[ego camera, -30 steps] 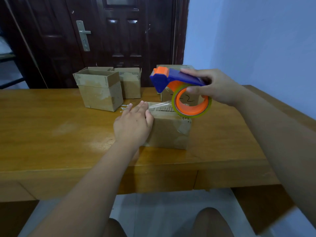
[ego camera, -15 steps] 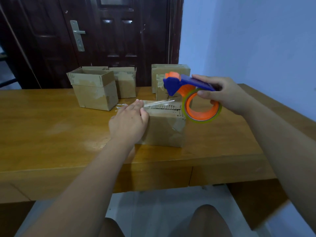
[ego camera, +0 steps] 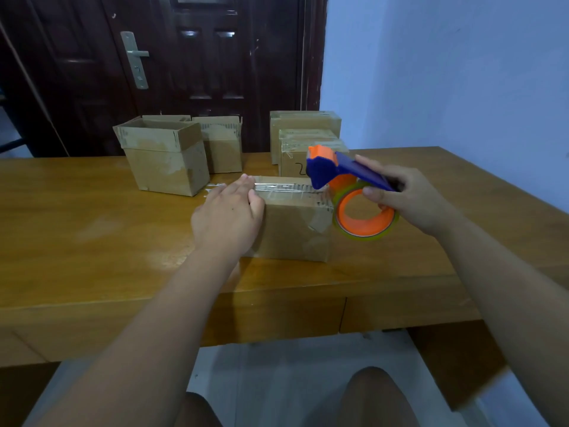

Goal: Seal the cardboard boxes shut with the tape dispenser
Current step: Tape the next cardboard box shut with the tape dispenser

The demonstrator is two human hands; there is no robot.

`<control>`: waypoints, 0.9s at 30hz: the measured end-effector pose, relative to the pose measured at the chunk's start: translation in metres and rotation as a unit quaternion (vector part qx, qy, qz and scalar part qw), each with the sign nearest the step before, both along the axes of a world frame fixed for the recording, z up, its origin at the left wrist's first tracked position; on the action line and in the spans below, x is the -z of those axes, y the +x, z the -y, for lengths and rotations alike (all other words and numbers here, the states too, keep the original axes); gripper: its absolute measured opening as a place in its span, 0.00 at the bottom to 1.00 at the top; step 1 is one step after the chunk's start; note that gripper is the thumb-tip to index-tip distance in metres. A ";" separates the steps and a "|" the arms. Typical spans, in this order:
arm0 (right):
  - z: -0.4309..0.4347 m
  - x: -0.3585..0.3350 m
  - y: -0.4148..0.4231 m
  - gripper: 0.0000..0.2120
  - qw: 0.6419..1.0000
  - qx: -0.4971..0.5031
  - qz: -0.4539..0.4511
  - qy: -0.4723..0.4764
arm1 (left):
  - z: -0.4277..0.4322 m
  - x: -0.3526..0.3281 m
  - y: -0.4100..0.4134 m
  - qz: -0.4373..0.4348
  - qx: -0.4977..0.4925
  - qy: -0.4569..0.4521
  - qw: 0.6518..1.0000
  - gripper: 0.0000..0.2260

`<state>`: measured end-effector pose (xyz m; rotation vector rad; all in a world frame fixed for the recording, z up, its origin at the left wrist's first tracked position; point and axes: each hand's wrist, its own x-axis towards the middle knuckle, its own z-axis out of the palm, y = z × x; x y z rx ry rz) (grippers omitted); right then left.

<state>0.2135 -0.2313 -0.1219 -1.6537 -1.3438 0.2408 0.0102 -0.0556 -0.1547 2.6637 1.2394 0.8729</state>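
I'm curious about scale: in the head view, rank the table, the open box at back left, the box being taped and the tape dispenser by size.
1. table
2. open box and box being taped: look alike, the latter nearer and partly behind the left hand, so unranked
3. tape dispenser

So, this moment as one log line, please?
left hand: presses tape onto box | right hand: grips tape dispenser over box end

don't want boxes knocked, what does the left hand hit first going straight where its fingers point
Probably nothing: the left hand points into the gap between the small open box and the sealed stack; depth unclear.
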 end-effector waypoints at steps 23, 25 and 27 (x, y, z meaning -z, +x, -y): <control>-0.050 0.009 -0.042 0.16 0.998 -0.004 0.052 -0.045 | 0.005 -0.018 -0.006 -0.189 0.114 0.105 0.970 0.36; -0.055 0.007 -0.046 0.18 0.997 -0.002 0.058 -0.044 | 0.003 -0.017 -0.008 -0.187 0.116 0.107 0.970 0.39; -0.057 0.008 -0.049 0.21 0.995 0.007 0.090 -0.035 | 0.001 -0.016 -0.009 -0.178 0.126 0.113 0.969 0.39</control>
